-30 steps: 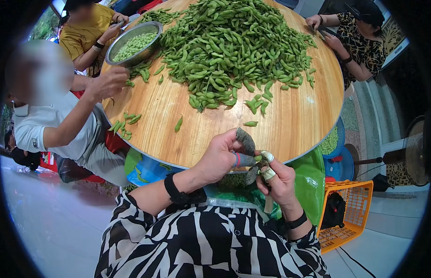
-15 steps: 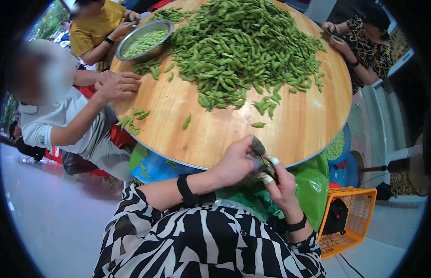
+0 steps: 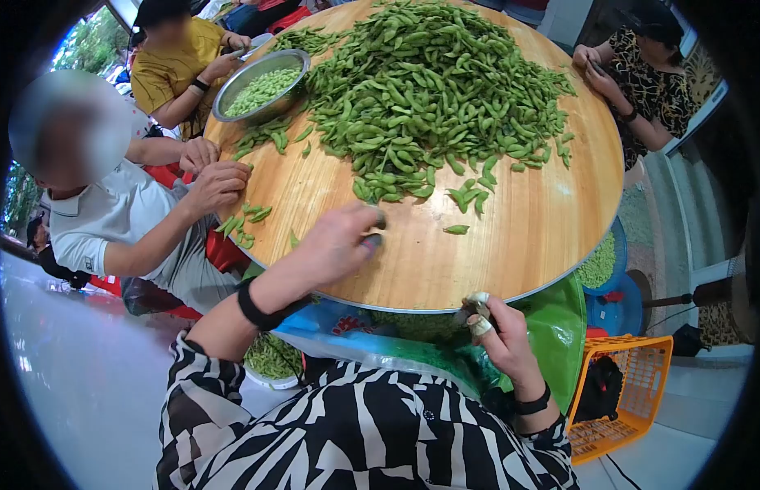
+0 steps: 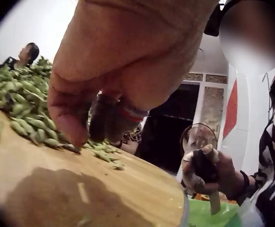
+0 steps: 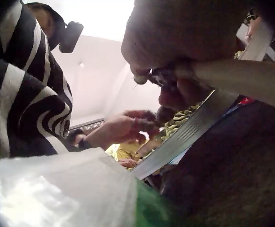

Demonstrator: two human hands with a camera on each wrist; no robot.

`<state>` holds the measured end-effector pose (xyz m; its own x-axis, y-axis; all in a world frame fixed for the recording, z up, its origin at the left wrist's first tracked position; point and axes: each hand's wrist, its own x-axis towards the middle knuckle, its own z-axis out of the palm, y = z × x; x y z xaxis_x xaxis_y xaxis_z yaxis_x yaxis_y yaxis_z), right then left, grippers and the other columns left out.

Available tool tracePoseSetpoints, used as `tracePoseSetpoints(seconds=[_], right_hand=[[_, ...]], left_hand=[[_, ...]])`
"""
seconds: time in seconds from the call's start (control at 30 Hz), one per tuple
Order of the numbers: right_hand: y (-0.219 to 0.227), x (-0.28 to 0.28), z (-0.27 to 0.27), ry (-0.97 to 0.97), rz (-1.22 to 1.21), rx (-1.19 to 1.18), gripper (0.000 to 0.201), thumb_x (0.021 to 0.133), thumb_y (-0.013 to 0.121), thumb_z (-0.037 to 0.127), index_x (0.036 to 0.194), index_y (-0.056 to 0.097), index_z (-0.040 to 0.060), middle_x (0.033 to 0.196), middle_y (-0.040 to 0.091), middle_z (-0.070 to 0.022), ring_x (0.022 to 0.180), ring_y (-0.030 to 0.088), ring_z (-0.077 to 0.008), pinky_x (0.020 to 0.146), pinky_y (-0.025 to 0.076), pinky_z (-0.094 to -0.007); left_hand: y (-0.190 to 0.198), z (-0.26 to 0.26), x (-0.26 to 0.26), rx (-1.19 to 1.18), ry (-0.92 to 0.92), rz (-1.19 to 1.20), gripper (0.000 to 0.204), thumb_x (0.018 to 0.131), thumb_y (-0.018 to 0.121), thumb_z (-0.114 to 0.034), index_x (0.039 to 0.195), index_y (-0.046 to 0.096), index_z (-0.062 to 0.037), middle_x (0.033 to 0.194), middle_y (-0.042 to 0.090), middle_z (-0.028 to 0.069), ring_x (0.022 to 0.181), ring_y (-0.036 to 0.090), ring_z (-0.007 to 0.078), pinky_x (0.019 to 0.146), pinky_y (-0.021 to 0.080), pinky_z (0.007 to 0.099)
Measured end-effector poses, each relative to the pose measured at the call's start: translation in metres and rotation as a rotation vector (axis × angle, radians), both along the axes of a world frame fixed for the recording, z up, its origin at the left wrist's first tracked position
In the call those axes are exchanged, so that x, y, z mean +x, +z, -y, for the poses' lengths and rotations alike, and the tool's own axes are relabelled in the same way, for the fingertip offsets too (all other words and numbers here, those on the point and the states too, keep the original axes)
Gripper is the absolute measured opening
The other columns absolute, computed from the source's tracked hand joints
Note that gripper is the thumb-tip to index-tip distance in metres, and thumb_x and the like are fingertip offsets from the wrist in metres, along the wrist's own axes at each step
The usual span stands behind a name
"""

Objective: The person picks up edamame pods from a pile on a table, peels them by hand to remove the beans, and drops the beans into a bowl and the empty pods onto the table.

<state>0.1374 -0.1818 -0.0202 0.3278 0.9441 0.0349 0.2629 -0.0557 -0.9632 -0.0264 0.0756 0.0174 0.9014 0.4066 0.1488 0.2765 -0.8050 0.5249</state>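
Over the round wooden table (image 3: 413,269), my left hand (image 3: 327,249) reaches with bent fingers toward the near edge of a big heap of edamame pods (image 3: 437,106). Dark covers wrap its thumb and forefinger, whose tips stand apart with nothing visible between them. In the left wrist view a bare fingertip (image 4: 76,137) is right by the lowest pods (image 4: 50,141). Lower, beyond the table's rim, my right hand (image 3: 506,339) has white-wrapped fingertips and grips a small tool with a flat pale handle (image 4: 215,202); the tool's working end is hidden.
One loose pod (image 3: 456,229) lies before the heap. A metal bowl of shelled beans (image 3: 266,91) stands at the far left. Three people sit around the table. An orange crate (image 3: 625,400) and blue basins (image 3: 617,302) are at the right; a green sheet (image 3: 555,327) hangs below the rim.
My left hand has left my right hand and moved forward and left over the table. The right hand stays low near the rim. The white-shirted person's hands have drawn apart at the table edge.
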Motion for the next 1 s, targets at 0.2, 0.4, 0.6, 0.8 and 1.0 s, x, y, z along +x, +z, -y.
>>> tracePoseSetpoints(seconds=[0.2, 0.4, 0.6, 0.8, 1.0], right_hand=[[0.008, -0.004, -0.002, -0.018, -0.139, -0.011, 0.033, 0.095, 0.047, 0.012, 0.122, 0.052, -0.0050, 0.077, 0.056, -0.0032, 0.058, 0.053, -0.0092, 0.054, 0.044, -0.0228], [-0.001, -0.002, 0.004, -0.158, -0.257, -0.013, 0.036, 0.097, 0.042, 0.016, 0.127, 0.051, -0.0009, 0.061, 0.052, -0.0005, 0.051, 0.047, -0.0057, 0.048, 0.037, -0.0202], [0.009, -0.003, -0.012, -0.190, -0.526, 0.021, 0.038, 0.100, 0.039, 0.015, 0.136, 0.044, 0.0027, 0.065, 0.053, 0.0002, 0.051, 0.045, -0.0033, 0.044, 0.033, -0.0173], [-0.002, -0.014, -0.021, -0.172, -0.594, 0.081, 0.042, 0.100, 0.039, 0.015, 0.140, 0.038, 0.0031, 0.068, 0.053, -0.0012, 0.052, 0.047, -0.0044, 0.045, 0.036, -0.0170], [-0.004, -0.017, -0.024, -0.163, -0.560, 0.113, 0.044, 0.101, 0.038, 0.019, 0.142, 0.036, 0.0029, 0.067, 0.053, -0.0015, 0.050, 0.046, -0.0046, 0.044, 0.035, -0.0170]], left_hand=[[-0.018, 0.029, 0.090, 0.034, -0.149, 0.065, 0.018, 0.076, 0.063, -0.006, 0.091, 0.056, 0.0014, 0.090, 0.057, 0.0208, 0.084, 0.060, 0.0390, 0.075, 0.049, 0.0445], [-0.042, 0.033, 0.102, 0.019, -0.158, 0.081, 0.014, 0.074, 0.064, -0.003, 0.086, 0.058, -0.0002, 0.087, 0.058, 0.0172, 0.081, 0.060, 0.0360, 0.070, 0.049, 0.0430], [-0.011, 0.052, 0.081, -1.073, 0.012, 0.067, 0.014, 0.077, 0.070, 0.001, 0.087, 0.062, -0.0033, 0.081, 0.064, 0.0019, 0.073, 0.060, 0.0111, 0.065, 0.049, 0.0257], [-0.022, 0.073, 0.067, -1.209, 0.015, 0.302, 0.018, 0.079, 0.066, 0.008, 0.093, 0.062, -0.0005, 0.086, 0.065, 0.0034, 0.081, 0.062, 0.0108, 0.074, 0.050, 0.0256], [-0.025, 0.077, 0.057, -1.259, -0.005, 0.283, 0.021, 0.083, 0.062, 0.009, 0.101, 0.059, 0.0002, 0.094, 0.066, 0.0051, 0.085, 0.062, 0.0118, 0.076, 0.051, 0.0261]])
